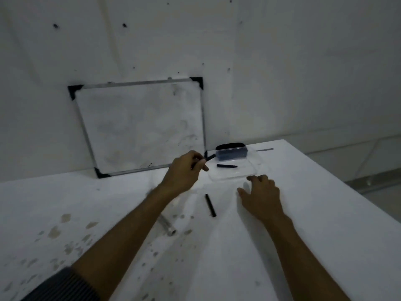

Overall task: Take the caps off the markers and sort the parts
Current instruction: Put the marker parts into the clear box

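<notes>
My left hand pinches black marker piece; right hand spread flat on table; clear tray just beyond right fingers, black marker between my hands

Left hand raised, fingers curled and pinched shut, forearm bare with a dark ribbed sleeve pushed up. Right hand lower, palm down, fingers spread loose, forearm bare, gripping nothing.

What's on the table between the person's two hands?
In the head view, one black marker lies on the white table between the left hand and the right hand, touching neither.
</notes>
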